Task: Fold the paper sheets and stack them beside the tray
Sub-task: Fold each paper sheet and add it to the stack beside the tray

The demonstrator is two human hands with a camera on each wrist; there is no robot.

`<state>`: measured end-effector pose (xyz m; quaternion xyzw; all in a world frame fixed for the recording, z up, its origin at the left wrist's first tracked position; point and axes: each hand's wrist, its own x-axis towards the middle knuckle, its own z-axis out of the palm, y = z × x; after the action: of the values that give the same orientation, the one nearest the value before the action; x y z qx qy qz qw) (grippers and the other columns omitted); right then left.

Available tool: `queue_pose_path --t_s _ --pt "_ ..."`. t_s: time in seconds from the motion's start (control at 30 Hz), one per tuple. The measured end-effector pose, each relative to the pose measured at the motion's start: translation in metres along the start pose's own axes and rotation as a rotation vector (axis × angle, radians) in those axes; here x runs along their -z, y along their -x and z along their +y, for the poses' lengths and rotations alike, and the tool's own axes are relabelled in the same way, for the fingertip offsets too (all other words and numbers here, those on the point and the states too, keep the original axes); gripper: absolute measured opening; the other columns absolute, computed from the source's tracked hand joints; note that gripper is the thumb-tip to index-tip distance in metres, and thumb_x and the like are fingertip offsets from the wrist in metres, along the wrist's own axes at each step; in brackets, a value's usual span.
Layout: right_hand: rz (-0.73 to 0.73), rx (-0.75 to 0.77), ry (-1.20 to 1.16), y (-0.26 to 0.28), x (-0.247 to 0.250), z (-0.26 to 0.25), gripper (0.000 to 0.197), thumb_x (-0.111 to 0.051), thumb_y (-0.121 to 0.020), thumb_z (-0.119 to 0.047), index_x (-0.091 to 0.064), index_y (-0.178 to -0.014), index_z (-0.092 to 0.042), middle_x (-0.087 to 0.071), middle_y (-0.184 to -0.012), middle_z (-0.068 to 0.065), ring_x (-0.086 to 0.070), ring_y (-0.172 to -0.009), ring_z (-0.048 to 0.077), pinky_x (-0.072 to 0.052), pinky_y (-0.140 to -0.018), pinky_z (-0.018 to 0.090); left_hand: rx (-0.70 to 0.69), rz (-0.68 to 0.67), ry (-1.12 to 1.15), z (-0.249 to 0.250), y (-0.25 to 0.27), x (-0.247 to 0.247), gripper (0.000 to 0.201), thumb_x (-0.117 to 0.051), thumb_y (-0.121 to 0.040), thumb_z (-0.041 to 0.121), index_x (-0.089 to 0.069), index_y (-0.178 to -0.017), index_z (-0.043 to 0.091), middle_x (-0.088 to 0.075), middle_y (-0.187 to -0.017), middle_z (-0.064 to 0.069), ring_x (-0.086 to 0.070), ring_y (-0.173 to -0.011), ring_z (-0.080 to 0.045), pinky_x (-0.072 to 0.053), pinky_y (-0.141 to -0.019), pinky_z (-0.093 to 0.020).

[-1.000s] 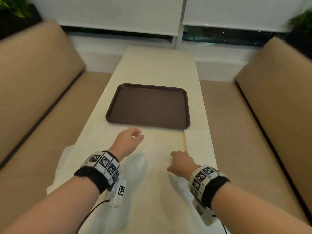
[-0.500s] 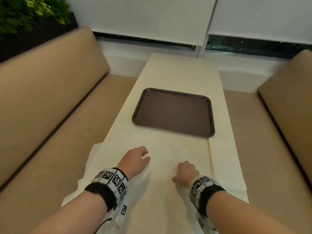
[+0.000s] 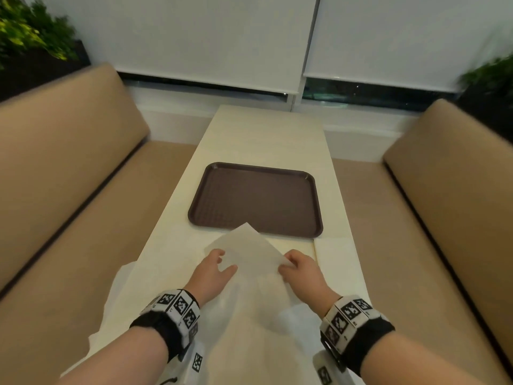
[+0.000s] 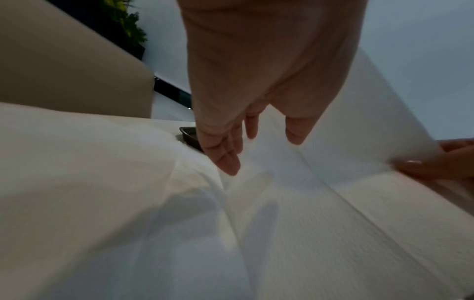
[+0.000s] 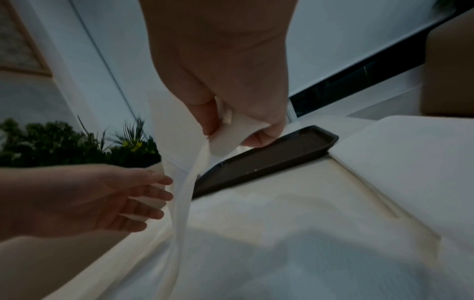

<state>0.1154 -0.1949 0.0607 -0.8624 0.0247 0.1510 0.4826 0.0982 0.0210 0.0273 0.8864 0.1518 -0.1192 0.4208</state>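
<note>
From the head cam, a thin white paper sheet (image 3: pixel 244 250) is lifted off the long cream table (image 3: pixel 266 140), its far corner pointing at the dark brown rectangular plastic tray (image 3: pixel 256 200) and its long axis running between both hands. Left wrist cam: left hand (image 4: pixel 246 97) has relaxed, straight fingers against the sheet. Right wrist cam: right hand (image 5: pixel 231 81) is pinching its edge, just in front of the tray.

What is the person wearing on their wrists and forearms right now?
Bare forearms, no sleeves. Each wrist carries a black strap topped by a band of white blocks printed with black square tracking markers: left wristband, right wristband. A white camera unit hangs under each, and a thin black cable trails below the left one.
</note>
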Motion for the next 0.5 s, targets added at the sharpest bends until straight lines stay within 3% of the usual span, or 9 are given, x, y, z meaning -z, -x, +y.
queue_pose_path --t_s 0.07,0.13,0.23,0.3,0.37,0.43,0.5 --pt "0.026 0.015 -0.110 0.004 0.013 -0.006 0.015 -0.055 -0.085 -0.005 -0.056 -0.073 -0.015 -0.057 -0.068 -0.001 -0.051 -0.061 0.012 -0.040 -0.052 0.018 0.002 0.038 0.163 0.010 -0.003 -0.001 0.055 -0.061 -0.090 0.041 -0.041 -0.135 0.019 -0.050 -0.133 -0.005 -0.051 -0.118 -0.021 -0.043 -0.096 -0.031" --pt "0.042 0.018 -0.225 0.006 0.023 -0.008 0.011 -0.056 -0.087 -0.007 -0.061 -0.078 -0.010 -0.060 -0.072 0.002 -0.055 -0.066 0.015 -0.045 -0.061 0.025 -0.005 0.022 0.341 0.023 -0.002 -0.002 0.058 -0.061 -0.088 0.045 -0.039 -0.137 0.024 -0.047 -0.137 -0.002 -0.051 -0.117 -0.019 -0.047 -0.095 -0.035" --pt "0.054 0.033 -0.309 0.008 0.037 -0.011 0.009 -0.058 -0.091 -0.014 -0.064 -0.092 -0.008 -0.067 -0.089 0.014 -0.062 -0.077 0.022 -0.052 -0.071 0.036 -0.093 0.108 0.442 0.038 -0.004 -0.001 0.078 -0.066 -0.085 0.045 -0.023 -0.147 0.026 -0.031 -0.150 0.005 -0.038 -0.134 -0.018 -0.035 -0.108 -0.035" --pt "0.020 0.029 -0.350 0.010 0.048 -0.013 0.009 -0.059 -0.092 -0.016 -0.064 -0.096 -0.009 -0.068 -0.094 0.014 -0.065 -0.081 0.024 -0.054 -0.074 0.039 -0.193 0.194 0.433 0.047 -0.010 0.007 0.085 -0.070 -0.082 0.042 -0.020 -0.149 0.028 -0.025 -0.149 0.010 -0.028 -0.138 -0.011 -0.026 -0.115 -0.037" --pt "-0.044 0.029 -0.367 0.011 0.061 -0.016 0.009 -0.061 -0.092 -0.014 -0.065 -0.097 -0.009 -0.070 -0.092 0.012 -0.067 -0.080 0.023 -0.055 -0.074 0.040 -0.262 0.174 0.347 0.056 -0.014 0.019 0.071 -0.073 -0.081 0.040 -0.036 -0.141 0.032 -0.035 -0.142 0.014 -0.035 -0.133 -0.009 -0.030 -0.114 -0.039" --pt "-0.128 0.028 -0.338 0.010 0.076 -0.019 0.007 -0.062 -0.091 -0.011 -0.066 -0.096 -0.007 -0.072 -0.086 0.008 -0.069 -0.076 0.020 -0.056 -0.070 0.036 -0.276 0.045 0.296 0.066 -0.016 0.030 0.042 -0.073 -0.080 0.037 -0.060 -0.118 0.028 -0.062 -0.120 0.009 -0.058 -0.112 -0.013 -0.046 -0.101 -0.046" --pt "-0.175 0.016 -0.308 0.004 0.091 -0.021 0.014 -0.064 -0.090 -0.011 -0.064 -0.100 -0.002 -0.070 -0.089 0.009 -0.068 -0.077 0.022 -0.055 -0.074 0.038 -0.271 -0.117 0.311 0.077 -0.010 0.035 0.018 -0.070 -0.085 0.024 -0.068 -0.103 0.021 -0.073 -0.099 0.001 -0.069 -0.093 -0.018 -0.053 -0.091 -0.048"
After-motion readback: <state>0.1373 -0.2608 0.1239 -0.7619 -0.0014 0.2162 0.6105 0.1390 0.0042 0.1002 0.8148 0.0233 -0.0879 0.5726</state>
